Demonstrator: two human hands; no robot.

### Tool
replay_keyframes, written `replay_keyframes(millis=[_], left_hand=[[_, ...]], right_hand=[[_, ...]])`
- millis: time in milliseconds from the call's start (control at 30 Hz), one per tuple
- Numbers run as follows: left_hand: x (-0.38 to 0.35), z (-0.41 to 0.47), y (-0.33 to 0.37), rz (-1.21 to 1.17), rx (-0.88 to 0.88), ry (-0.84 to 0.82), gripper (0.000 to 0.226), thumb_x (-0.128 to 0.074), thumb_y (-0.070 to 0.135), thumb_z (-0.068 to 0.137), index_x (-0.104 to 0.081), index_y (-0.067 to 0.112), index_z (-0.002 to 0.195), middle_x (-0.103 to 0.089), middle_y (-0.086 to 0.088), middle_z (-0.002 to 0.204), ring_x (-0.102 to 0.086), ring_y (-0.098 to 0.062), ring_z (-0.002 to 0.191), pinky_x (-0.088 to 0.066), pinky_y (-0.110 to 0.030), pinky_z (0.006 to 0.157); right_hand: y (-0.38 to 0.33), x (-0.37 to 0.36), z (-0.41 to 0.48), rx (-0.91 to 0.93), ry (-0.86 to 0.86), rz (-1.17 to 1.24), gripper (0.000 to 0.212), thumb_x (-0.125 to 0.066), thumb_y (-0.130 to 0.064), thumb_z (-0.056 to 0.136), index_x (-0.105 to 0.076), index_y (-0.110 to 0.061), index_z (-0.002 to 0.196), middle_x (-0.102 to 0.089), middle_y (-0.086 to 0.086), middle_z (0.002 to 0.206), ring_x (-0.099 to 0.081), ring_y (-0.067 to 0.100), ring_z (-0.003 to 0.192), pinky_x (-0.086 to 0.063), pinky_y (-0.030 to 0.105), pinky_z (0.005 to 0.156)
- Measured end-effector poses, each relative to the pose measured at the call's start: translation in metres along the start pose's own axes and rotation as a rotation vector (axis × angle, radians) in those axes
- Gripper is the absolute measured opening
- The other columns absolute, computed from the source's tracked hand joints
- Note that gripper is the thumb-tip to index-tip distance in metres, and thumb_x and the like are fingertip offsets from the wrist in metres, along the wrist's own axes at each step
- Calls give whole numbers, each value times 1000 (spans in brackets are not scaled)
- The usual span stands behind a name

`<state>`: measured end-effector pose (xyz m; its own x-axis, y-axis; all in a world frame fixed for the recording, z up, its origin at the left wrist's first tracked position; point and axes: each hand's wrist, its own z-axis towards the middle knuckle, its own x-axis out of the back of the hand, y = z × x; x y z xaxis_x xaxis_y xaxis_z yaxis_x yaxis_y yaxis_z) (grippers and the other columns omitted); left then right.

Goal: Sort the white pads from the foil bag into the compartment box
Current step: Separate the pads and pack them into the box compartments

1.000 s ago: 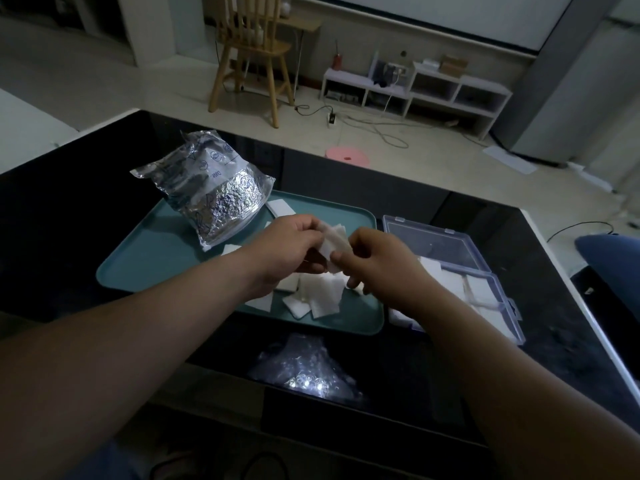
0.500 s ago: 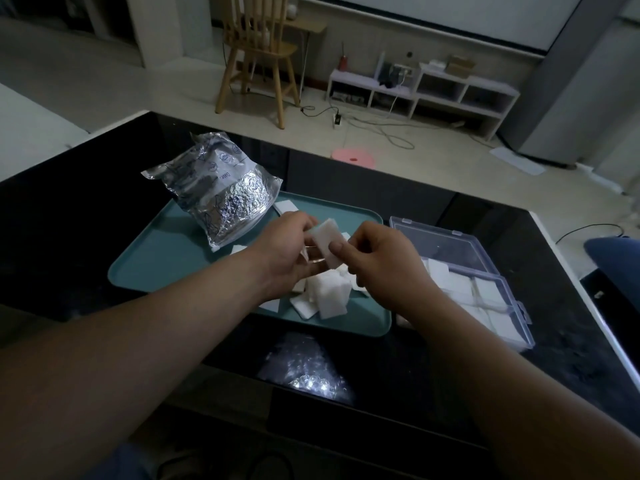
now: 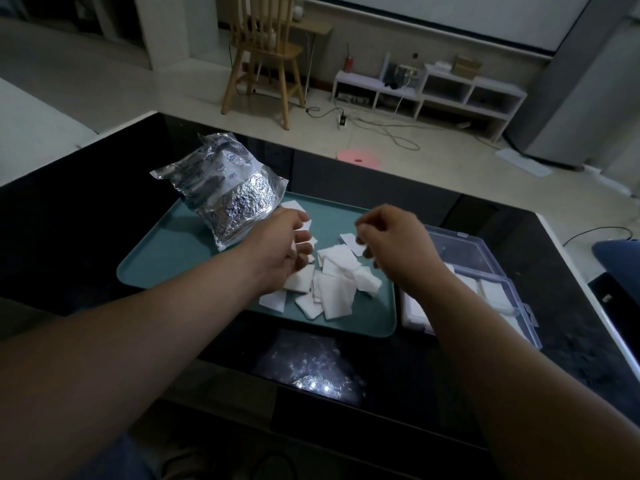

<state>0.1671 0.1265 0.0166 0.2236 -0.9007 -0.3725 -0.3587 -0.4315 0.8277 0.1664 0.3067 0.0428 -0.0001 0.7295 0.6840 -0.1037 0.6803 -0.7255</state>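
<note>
apparently the left hand (image 3: 278,249) pinched one of the thin white square pads (image 3: 334,289) on the teal plastic tray (image 3: 166,258); for the right hand (image 3: 393,245) i could not tell the grip. separating them singly seemed wise.

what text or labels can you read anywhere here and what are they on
"Date": on the foil bag, in its upper printed part, seen turned round.
The rest of the bag's print, lines and round symbols: too blurred to read.
Compartment box and tray: no text shows.
</note>
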Motion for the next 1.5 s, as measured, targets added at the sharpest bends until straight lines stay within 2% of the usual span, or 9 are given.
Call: replay_keyframes(millis=[167,267,467,600,733,933,1100,1333,1500], left_hand=[[1,-1,0,95,2,71,19,-47,7,93,-56,18,105,-51,-2,77,-40,-11,56,-25,-18,44],[-1,-5,-1,129,-13,55,21,-46,6,94,-57,17,109,-52,-2,75,-39,-11,56,-23,-19,47],[3,-5,-6,197,-22,45,23,-46,7,92,-58,17,109,-55,0,73,-40,-11,55,-27,-19,45],[3,-2,-7,224,-32,26,24,-45,6,92,-58,16,110,-55,-2,77,-40,-12,56,-28,-20,46],[3,3,-9,240,-25,-37,22,-46,7,94,-59,18,107,-55,-4,81,-43,-12,54,-28,-19,46],[-3,-10,-8,274,44,-354,9,-65,22,96,-57,23,99,-60,-1,78,-52,-15,63,-28,-23,48],[-5,-13,-12,390,6,-474,27,-48,-3,89,-54,19,104,-55,-2,75,-46,-10,55,-26,-23,47],[-2,-14,-15,506,-45,-579,44,-52,5,74,-53,9,118,-58,-8,84,-41,-9,57,-26,-25,50],[-1,-20,-13,569,-19,-633,42,-36,-7,93,-54,9,127,-70,-14,107,-65,-25,79,-37,-24,54]], right_hand=[[16,-16,-9,36,-405,-434,41,-75,-37,93,-64,-27,132,-69,-4,120,-66,15,101,-54,34,88],[18,-30,-13,111,-397,-588,52,-79,-47,85,-62,-35,133,-62,-3,128,-62,21,113,-54,38,96],[16,-33,-15,101,-337,-583,27,-78,-41,86,-63,-28,105,-68,-3,108,-62,22,97,-54,37,81],[18,-22,-12,78,-358,-423,18,-77,-33,91,-66,-20,98,-68,-2,93,-63,18,85,-51,32,72],[18,4,-5,-105,-360,44,18,-80,-22,91,-69,-8,93,-72,5,81,-61,11,65,-46,23,58],[16,13,-4,-263,-280,585,12,-71,-13,96,-61,-8,98,-68,1,65,-52,12,58,-36,27,58],[7,12,-11,-275,-390,591,15,-73,-10,94,-60,-13,86,-68,8,76,-56,14,62,-37,27,58],[10,1,-11,-241,-421,479,17,-73,-28,96,-66,-16,87,-63,7,81,-53,12,63,-40,24,59],[11,0,-13,-156,-360,360,21,-68,-31,100,-71,-17,85,-65,-1,71,-53,14,64,-40,25,60]])
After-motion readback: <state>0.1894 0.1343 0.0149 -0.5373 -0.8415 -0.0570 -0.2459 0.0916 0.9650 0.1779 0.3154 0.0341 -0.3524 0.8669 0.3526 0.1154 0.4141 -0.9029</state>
